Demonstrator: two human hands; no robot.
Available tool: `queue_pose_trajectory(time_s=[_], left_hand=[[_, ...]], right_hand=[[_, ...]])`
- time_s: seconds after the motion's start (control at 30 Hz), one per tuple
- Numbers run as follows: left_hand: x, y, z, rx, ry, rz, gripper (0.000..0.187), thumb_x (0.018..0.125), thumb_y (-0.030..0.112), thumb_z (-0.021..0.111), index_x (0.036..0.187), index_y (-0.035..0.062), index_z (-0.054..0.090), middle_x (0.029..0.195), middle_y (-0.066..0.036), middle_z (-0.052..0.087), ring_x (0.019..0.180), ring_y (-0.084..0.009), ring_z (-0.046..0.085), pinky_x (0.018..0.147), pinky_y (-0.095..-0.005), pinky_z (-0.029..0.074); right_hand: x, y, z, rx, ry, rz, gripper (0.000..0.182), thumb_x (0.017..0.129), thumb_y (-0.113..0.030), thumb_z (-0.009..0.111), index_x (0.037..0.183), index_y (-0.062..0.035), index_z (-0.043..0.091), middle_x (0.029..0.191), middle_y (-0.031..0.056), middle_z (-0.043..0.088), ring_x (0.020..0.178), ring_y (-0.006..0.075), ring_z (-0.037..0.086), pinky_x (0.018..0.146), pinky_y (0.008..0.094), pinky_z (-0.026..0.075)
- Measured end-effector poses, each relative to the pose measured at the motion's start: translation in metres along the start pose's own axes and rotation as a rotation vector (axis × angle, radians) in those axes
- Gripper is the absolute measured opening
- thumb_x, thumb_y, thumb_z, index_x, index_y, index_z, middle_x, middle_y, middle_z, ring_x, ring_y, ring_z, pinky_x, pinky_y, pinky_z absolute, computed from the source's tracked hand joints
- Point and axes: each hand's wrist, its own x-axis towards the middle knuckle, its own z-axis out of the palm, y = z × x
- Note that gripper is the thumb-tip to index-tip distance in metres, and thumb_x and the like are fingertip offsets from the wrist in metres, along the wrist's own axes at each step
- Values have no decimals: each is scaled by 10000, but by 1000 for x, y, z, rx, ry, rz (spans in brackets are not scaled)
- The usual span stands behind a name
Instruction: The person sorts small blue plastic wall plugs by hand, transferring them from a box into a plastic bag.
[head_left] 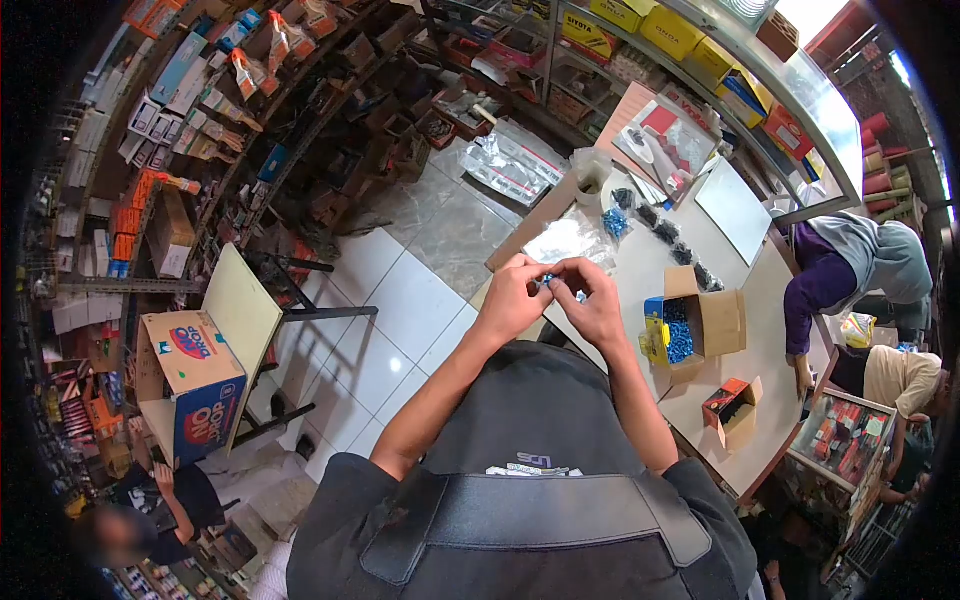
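My left hand (510, 300) and my right hand (590, 300) meet at the near edge of the table (640, 250). Fingertips of both are pinched round a small blue piece (547, 281), mostly hidden by the fingers. Just beyond them lie clear plastic bags (568, 240) and a bag of blue pieces (615, 223). Packets of black pieces (665, 232) run in a row to the right. An open carton (718, 322) holds many small blue pieces (678, 332). Nearer the table's right edge stands a smaller orange box (735, 408) with dark contents.
Crowded shelves (150, 200) curve along the left. A cardboard box (195, 375) rests on a chair (245, 330). One person in purple sleeves (825, 285) leans at the table's right side; another person (170, 500) is at lower left. A glass-fronted cabinet (700, 90) stands behind the table.
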Motion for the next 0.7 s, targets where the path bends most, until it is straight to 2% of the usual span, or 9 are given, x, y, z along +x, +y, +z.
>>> queue_pose_trajectory(time_s=[0.1,0.17,0.27,0.6,0.7], left_hand=[[1,3,-1,9,-12,-26,291,842,66,730,1125,-4,738,987,-144,654,727,-207,670,671,-320,544],[2,4,-1,-14,-18,-53,275,861,69,739,1127,0,741,994,-105,654,782,-160,645,686,-283,522],[3,1,1,-19,2,-5,308,827,46,722,1133,12,743,981,-140,651,727,-197,666,667,-315,541],[4,5,-1,-20,-23,-19,344,811,-2,686,1148,24,747,968,-135,645,725,-191,663,675,-311,545],[4,6,-1,-44,-21,-31,364,807,-3,664,1159,30,748,961,-126,641,718,-179,658,669,-309,538]], right_hand=[[0,-6,0,-64,29,-12,168,889,-38,716,1049,-4,676,851,43,676,743,92,608,677,255,493],[0,-7,0,-61,27,3,149,898,-45,713,1041,-9,690,856,49,678,736,102,606,677,265,492],[-1,-4,-2,-80,16,-10,146,905,-47,712,1044,-6,700,876,57,685,743,104,610,683,266,494],[-5,-7,-5,-93,36,-48,160,924,-50,698,1075,-7,722,921,72,698,755,107,618,686,260,495],[-5,-4,-7,-50,98,-12,149,910,-55,705,1052,-15,730,865,92,683,728,140,599,666,288,486]])
